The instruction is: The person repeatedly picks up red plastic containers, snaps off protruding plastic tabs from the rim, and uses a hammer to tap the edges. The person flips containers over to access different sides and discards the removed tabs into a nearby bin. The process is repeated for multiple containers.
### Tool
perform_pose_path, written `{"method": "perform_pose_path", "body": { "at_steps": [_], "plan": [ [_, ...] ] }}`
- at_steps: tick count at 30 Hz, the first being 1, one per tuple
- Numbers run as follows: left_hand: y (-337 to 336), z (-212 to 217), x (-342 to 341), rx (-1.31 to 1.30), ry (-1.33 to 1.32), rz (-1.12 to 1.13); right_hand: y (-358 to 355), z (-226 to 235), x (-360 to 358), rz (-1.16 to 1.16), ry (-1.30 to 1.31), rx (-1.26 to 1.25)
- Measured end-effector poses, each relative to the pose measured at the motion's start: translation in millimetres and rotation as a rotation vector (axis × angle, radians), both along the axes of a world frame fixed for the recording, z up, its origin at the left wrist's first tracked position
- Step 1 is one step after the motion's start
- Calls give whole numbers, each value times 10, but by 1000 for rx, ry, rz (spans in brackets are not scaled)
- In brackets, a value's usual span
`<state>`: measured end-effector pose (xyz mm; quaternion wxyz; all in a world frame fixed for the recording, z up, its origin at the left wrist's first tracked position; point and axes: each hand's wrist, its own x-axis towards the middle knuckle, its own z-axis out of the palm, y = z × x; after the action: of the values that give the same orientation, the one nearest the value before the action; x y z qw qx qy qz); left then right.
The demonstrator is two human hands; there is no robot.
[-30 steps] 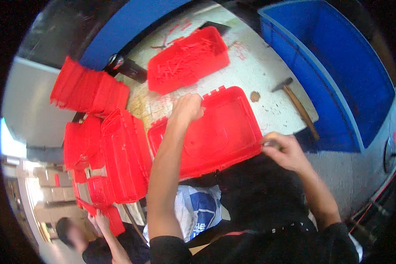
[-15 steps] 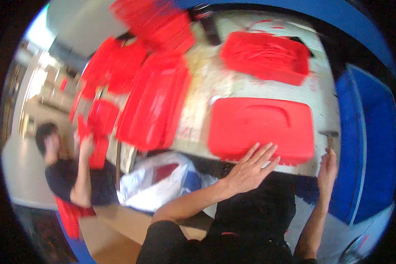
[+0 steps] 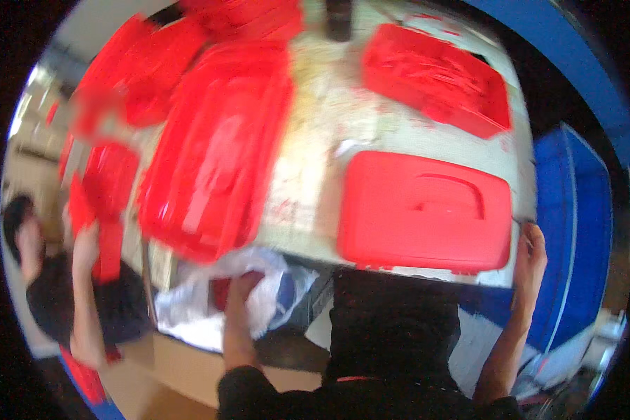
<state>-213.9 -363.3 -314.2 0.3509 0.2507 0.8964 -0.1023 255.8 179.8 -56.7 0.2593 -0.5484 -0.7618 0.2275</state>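
From afar, I'd ease the left hand (image 3: 243,285) around the soft white plastic bag (image 3: 189,311) without snagging it, its grip unreadable, while the curled right hand (image 3: 531,250), contents unclear, hangs beside the red rounded-rectangular plastic lid (image 3: 399,217) on the pale worktable (image 3: 308,189).

Person wore a blk top (image 3: 308,402) w/ short slvs, L slv (image 3: 241,388) & R slv (image 3: 498,408) same colour. Thin red strip (image 3: 357,379) ran across front, approx. centre; blk cloth (image 3: 395,315) beyond it, shirt vs. apron unclear. L hand (image 3: 246,282) & R hand (image 3: 532,255) were bare.
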Motion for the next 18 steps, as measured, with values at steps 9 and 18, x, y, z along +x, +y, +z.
{"method": "perform_pose_path", "body": {
  "at_steps": [9, 18],
  "plan": [
    [-16, -213, 97, 218, -28, 133, -924, 556, 276, -142, 0, -141],
    [-59, 2763, 873, 104, 504, -94, -1683, 454, -1327, 1115, 178, 86]
  ]
}}
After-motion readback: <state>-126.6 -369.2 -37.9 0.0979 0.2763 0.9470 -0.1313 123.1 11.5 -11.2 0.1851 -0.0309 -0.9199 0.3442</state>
